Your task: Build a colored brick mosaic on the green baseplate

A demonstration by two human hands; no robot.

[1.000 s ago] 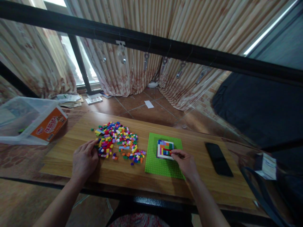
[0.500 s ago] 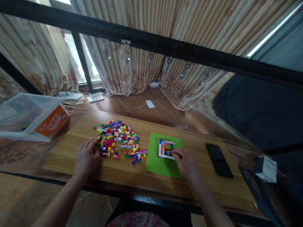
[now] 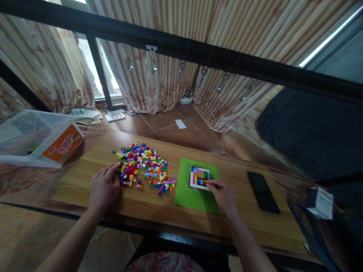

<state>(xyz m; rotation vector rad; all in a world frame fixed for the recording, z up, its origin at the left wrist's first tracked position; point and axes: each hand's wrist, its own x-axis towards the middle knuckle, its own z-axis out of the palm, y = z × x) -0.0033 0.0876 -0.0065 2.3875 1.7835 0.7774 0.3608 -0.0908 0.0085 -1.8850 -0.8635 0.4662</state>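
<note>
My right hand (image 3: 224,194) is over the right side of a green studded baseplate (image 3: 184,196). Its thumb and forefinger pinch a small toy brick at the right edge of a square brick build (image 3: 199,178); the fingers mostly hide that brick. The build has a white and blue border around multicoloured bricks and sits on the baseplate. On the left, my left hand (image 3: 104,187) rests on the table with fingers stretched to the near left edge of a loose pile of colourful toy bricks (image 3: 146,162). Nothing shows in its grasp.
A black phone (image 3: 263,192) lies at the right of the wooden table (image 3: 159,217). At the far left stands a clear plastic bin (image 3: 34,151) with an orange label. A dark metal rail (image 3: 181,49) crosses in front of the curtains (image 3: 176,83). Papers (image 3: 85,115) lie behind the table.
My right hand stays at the build's right edge with only a very slight shift of the fingers. My left hand and the pile look the same.
</note>
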